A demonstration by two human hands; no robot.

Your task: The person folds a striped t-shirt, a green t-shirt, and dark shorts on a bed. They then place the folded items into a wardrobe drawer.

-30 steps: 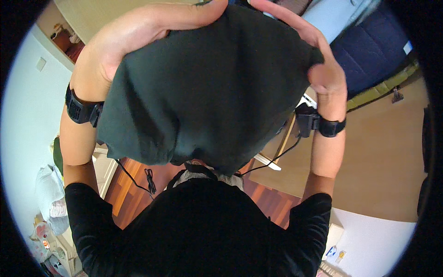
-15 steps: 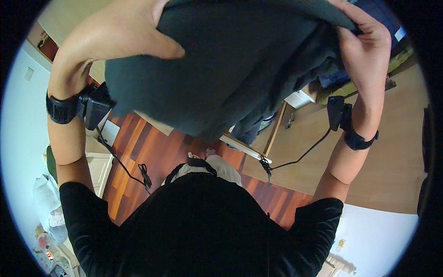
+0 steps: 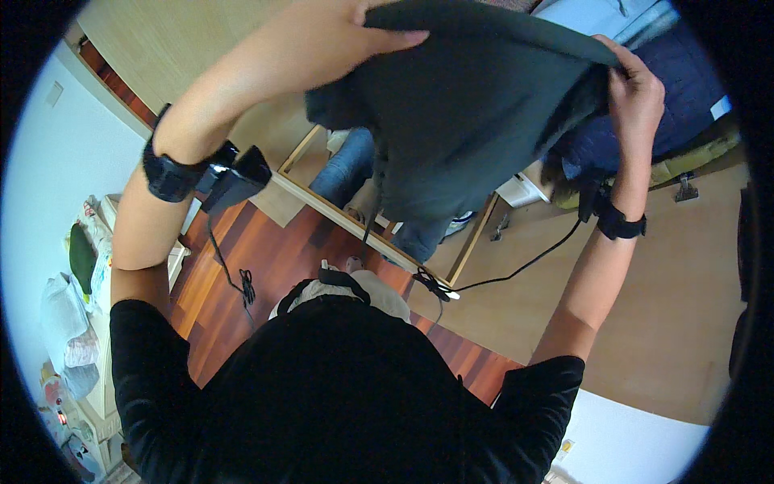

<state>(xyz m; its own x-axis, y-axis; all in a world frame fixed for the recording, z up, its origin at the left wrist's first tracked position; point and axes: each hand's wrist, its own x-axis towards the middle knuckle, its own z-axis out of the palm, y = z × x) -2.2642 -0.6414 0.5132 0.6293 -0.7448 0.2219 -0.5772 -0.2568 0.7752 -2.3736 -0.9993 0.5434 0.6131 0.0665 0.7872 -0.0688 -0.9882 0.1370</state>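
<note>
A dark grey-green garment (image 3: 476,113) hangs spread between my two hands at the top of the view; its exact kind does not show. My left hand (image 3: 355,40) is closed on its upper left edge, thumb lying on the cloth and the other fingers mostly hidden. At the upper right corner, my right hand (image 3: 637,89) pinches the fabric between thumb and fingers. The lower end drapes loosely over an open wooden drawer (image 3: 326,210), hiding part of it. Blue jeans (image 3: 347,165) lie folded inside that drawer.
Dark navy clothing (image 3: 677,105) and a light blue garment (image 3: 601,16) are piled at the upper right. A black cable (image 3: 516,276) runs from my right wrist strap. Wood flooring (image 3: 266,242) lies below; folded cloths (image 3: 64,310) sit on a pale cabinet at left.
The garment has shifted right and farther from my body, with my left hand moving right. More of the drawer and the jeans is now uncovered.
</note>
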